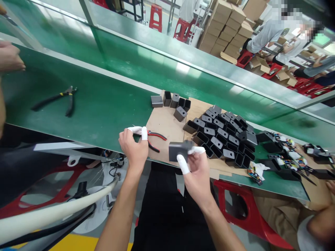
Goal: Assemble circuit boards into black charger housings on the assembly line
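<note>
— What does the right hand (197,170) hold?
— A grey rectangular plastic housing (178,150), pinched between thumb and forefinger, both in white finger cots, at the near edge of the bench (104,104).
— And the left hand (134,144)?
— Curled loosely, holding nothing that can be seen; its cot-covered fingertips lie just beside the red-handled cutters (154,138), which rest on the cardboard sheet (162,122).
— Where are the other housings?
— A heap of grey housings (225,137) lies on the cardboard to the right of the held one; five more (172,103) stand apart at the sheet's far edge.
— Anything else?
— Black-handled pliers (64,99) lie far left on the green surface. Small wired parts (285,157) sit far right. Cartons (227,24) are stacked beyond.
— Any writing?
— None can be read on any of them.
</note>
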`<state>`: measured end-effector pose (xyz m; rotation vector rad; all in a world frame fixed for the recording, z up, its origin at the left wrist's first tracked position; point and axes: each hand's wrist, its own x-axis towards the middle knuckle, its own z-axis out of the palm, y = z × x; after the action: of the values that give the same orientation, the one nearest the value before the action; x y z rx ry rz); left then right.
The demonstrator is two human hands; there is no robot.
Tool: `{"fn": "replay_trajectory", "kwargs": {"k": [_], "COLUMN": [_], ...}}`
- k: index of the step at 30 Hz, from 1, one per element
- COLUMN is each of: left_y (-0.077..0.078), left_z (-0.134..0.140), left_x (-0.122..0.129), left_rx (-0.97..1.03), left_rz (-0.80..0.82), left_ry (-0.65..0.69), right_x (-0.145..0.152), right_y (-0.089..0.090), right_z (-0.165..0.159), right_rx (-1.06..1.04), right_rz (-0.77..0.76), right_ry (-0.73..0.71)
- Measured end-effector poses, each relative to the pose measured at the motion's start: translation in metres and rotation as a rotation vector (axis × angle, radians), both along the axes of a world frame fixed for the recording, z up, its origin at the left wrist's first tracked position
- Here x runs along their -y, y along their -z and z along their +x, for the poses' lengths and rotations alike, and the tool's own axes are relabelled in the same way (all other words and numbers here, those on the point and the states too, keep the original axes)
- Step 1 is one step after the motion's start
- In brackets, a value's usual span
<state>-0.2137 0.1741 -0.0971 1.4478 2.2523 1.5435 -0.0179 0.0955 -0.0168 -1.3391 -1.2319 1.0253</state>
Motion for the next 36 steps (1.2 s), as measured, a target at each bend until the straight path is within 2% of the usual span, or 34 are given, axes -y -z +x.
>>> {"fn": "replay_trajectory", "kwargs": {"k": [1,3,5,7,11,13,16,18,20,24,30,34,36], "left_y": [0.001,0.002,0.002,0.002,-0.003,-0.008,-0.014,-0.016,-0.016,-0.014,-0.018,-0.018,-0.017], "left_z": [0.0,-0.001,-0.002,-0.002,-0.003,-0.004,-0.006,-0.007,-0.006,-0.003,-0.004,-0.007,-0.008], "left_x": [0.0,0.001,0.002,0.002,0.005,0.007,0.011,0.013,0.014,0.01,0.004,0.004,0.004], "left_rx": [-0.005,-0.012,-0.015,-0.016,-0.048,-0.132,-0.315,-0.385,-0.396,-0.397,-0.501,-0.5,-0.486], "left_rz": [0.002,0.006,0.003,-0.009,-0.069,-0.118,-0.185,-0.226,-0.267,-0.3,-0.241,-0.24,-0.243], "left_ry": [0.002,0.005,0.0,-0.008,0.04,0.16,0.428,0.534,0.502,0.314,0.539,0.501,0.458], "right_x": [-0.009,-0.024,-0.034,-0.037,-0.035,-0.034,-0.035,-0.036,-0.037,-0.037,-0.034,-0.042,-0.052], "right_y": [0.013,0.033,0.047,0.055,0.067,0.071,0.076,0.078,0.079,0.082,0.081,0.078,0.066], "right_z": [0.005,0.014,0.018,0.017,0.013,0.012,0.013,0.013,0.012,0.009,0.005,-0.002,-0.006], "right_rx": [0.236,0.553,0.704,0.766,0.818,0.822,0.796,0.758,0.73,0.75,0.745,0.733,0.726], "right_rz": [0.088,0.192,0.252,0.304,0.41,0.458,0.483,0.479,0.477,0.468,0.486,0.522,0.546], "right_ry": [-0.015,-0.066,-0.124,-0.146,-0.101,-0.078,-0.076,-0.092,-0.104,-0.09,-0.053,-0.026,-0.003]}}
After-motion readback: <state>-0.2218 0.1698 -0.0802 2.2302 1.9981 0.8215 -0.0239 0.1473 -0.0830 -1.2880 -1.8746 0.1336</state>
